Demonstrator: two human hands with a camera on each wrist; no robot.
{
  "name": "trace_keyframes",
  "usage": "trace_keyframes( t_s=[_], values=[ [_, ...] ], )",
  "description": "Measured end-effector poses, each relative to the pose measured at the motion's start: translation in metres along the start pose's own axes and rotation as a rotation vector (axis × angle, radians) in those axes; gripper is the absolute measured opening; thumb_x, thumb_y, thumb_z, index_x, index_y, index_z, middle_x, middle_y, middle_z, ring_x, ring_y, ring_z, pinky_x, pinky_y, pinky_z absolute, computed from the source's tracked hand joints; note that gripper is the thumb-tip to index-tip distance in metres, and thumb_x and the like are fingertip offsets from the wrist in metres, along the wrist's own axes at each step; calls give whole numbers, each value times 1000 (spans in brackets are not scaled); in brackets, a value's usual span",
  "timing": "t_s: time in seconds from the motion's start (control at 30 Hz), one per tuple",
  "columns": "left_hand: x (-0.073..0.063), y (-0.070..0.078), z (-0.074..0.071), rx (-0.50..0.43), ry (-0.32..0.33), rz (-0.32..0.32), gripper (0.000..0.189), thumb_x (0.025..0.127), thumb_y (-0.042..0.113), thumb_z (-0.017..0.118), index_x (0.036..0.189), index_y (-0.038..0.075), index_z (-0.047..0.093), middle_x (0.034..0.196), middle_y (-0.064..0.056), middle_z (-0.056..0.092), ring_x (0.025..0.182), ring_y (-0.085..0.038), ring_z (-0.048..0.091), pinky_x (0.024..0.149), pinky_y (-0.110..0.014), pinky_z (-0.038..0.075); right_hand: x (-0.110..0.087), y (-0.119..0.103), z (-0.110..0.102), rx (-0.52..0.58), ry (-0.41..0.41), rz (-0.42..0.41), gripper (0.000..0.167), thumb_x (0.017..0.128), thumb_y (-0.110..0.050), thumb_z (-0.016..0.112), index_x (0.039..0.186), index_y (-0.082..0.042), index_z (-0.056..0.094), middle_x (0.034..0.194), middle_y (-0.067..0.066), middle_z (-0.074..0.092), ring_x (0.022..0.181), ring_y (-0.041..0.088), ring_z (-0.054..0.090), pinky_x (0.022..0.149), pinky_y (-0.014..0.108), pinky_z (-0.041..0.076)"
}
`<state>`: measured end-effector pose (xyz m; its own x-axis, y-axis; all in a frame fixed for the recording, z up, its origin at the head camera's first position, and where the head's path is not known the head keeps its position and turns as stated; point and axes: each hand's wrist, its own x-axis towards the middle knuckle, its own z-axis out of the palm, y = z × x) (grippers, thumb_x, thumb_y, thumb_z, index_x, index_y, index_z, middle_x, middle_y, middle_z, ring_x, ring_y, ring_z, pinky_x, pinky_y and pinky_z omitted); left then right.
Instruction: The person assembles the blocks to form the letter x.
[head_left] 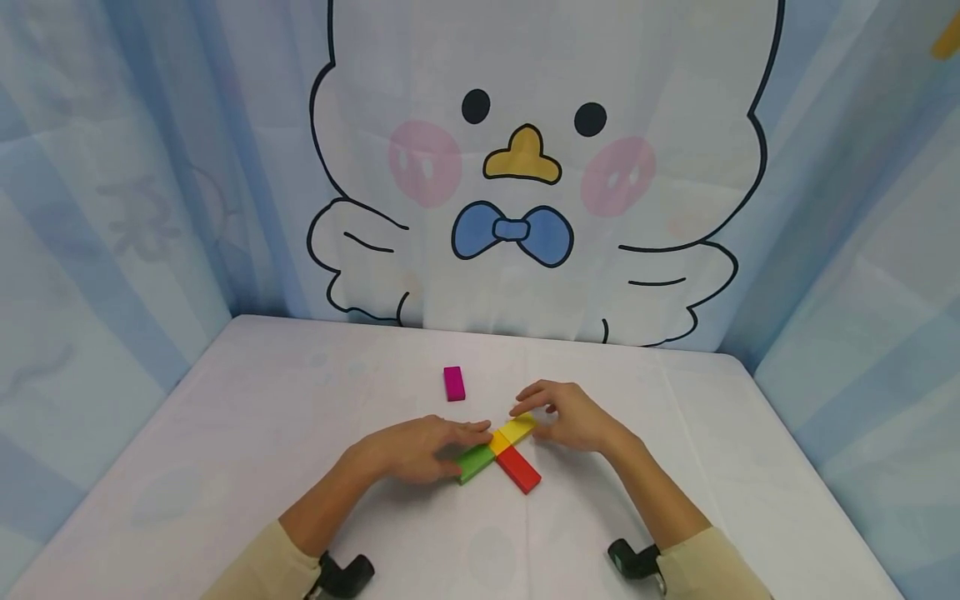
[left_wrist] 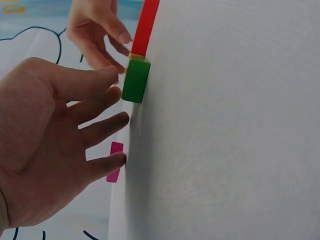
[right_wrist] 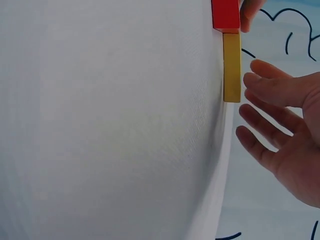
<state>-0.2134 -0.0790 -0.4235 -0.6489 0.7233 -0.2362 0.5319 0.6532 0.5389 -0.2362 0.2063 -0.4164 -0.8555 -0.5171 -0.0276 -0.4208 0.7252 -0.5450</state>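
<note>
Several oblong blocks lie touching on the white table: a green block (head_left: 476, 463), an orange-yellow block (head_left: 499, 443), a yellow block (head_left: 517, 428) and a red block (head_left: 518, 470). Green and yellow run in line through the orange-yellow one, while red branches off toward the front right. My left hand (head_left: 423, 448) is at the green block, thumb by its near end and fingertips by the orange-yellow block. Fairly straight fingers show in the left wrist view. My right hand (head_left: 572, 414) hovers about the yellow block, its fingers loosely bent and spread in the right wrist view.
A magenta block (head_left: 454, 383) lies apart, farther back on the table (head_left: 300, 392). Behind the table hangs a curtain (head_left: 525, 292) with a cartoon bird, and more curtain borders both sides. Dark devices (head_left: 347, 577) are strapped near both wrists.
</note>
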Motion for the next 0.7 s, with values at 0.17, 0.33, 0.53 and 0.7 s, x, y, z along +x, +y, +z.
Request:
trace_keyframes(
  t_s=[0.17, 0.33, 0.53, 0.7],
  values=[
    [0, -4, -1, 16, 20, 7, 62, 100, 27, 70, 157, 33, 47, 165, 16, 39, 153, -18, 41, 119, -48, 44, -7, -4, 1, 28, 25, 19, 34, 92, -7, 78, 121, -25, 79, 134, 1, 67, 126, 28, 62, 102, 48, 58],
    [-1, -5, -4, 22, 37, 13, 61, 101, 27, 68, 158, 30, 47, 165, 14, 41, 152, -18, 43, 119, -49, 43, -15, -8, 1, 38, 46, 7, 33, 93, -7, 76, 119, -27, 79, 132, -3, 69, 129, 28, 61, 106, 53, 54],
    [-3, -6, -6, 11, 56, 29, 60, 101, 24, 68, 157, 23, 48, 163, 9, 45, 152, -18, 43, 120, -49, 42, -24, -14, 2, 39, 26, -54, 33, 95, -7, 73, 122, -26, 78, 133, -2, 70, 130, 29, 61, 109, 60, 49],
    [-2, -8, -6, 17, 73, 47, 58, 101, 23, 67, 156, 20, 50, 161, 7, 48, 151, -18, 44, 121, -48, 41, -29, -17, 3, 45, -7, -96, 34, 97, -8, 72, 126, -24, 76, 137, -2, 69, 134, 29, 60, 110, 59, 49]
  ],
)
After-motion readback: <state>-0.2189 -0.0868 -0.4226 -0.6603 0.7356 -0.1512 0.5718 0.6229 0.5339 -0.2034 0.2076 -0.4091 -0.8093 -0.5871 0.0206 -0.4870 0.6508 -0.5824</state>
